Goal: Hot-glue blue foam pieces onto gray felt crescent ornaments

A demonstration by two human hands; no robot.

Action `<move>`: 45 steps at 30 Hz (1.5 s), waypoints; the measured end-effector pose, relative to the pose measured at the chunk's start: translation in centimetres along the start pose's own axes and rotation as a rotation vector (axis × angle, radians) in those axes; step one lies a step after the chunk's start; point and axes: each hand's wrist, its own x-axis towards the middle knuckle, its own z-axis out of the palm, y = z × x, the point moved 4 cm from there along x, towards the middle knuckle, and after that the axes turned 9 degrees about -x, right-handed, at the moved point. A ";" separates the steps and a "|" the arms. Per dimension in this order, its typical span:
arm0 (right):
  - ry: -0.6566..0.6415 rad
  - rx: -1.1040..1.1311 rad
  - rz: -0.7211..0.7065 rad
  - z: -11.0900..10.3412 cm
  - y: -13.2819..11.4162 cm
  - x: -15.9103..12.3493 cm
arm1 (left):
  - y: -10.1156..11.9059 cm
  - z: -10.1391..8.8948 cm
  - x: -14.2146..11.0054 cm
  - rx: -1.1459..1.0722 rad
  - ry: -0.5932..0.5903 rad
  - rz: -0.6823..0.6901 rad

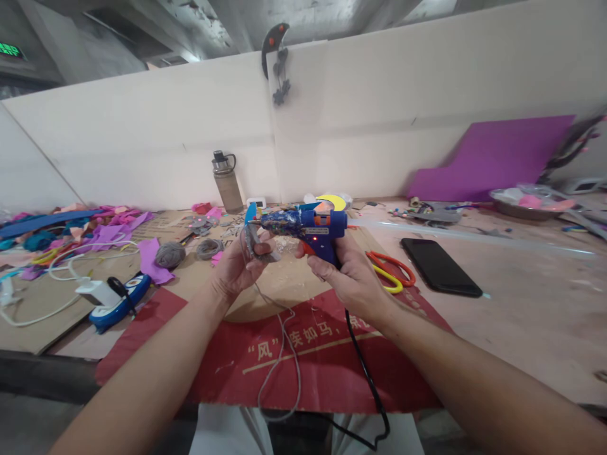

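Cluttered table (531,316), white wall (165,126) far.
Right hand (358,275) grips glue gun (325,241); left hand (234,265) pinches gray piece (253,239), partly hidden.

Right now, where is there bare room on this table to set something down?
The widest bare patch is the tabletop right of the phone, in front of the clear stick. A narrower one: the red cardboard between the power strip and left forearm. The far left is crowded with cloth scraps.
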 end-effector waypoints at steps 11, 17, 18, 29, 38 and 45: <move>0.000 -0.020 0.007 0.1 0.6 0.0 | -0.3 -0.1 -0.4 -0.228 -0.048 -0.078; 0.018 -0.098 -0.002 -0.4 0.4 0.0 | 0.0 -0.1 -0.1 -0.194 -0.080 -0.071; 0.032 -0.102 0.008 -0.5 0.4 0.1 | 0.0 -0.2 0.1 -0.176 -0.070 -0.053; -0.021 -0.073 0.727 -0.9 8.7 2.7 | 0.2 -2.1 1.9 0.225 0.115 0.340; 0.062 -0.950 0.325 -2.9 5.7 3.7 | 0.8 -1.5 1.1 0.378 0.174 0.519; 0.019 0.026 0.364 4.8 2.6 4.6 | 1.2 -1.3 0.5 0.693 0.212 0.663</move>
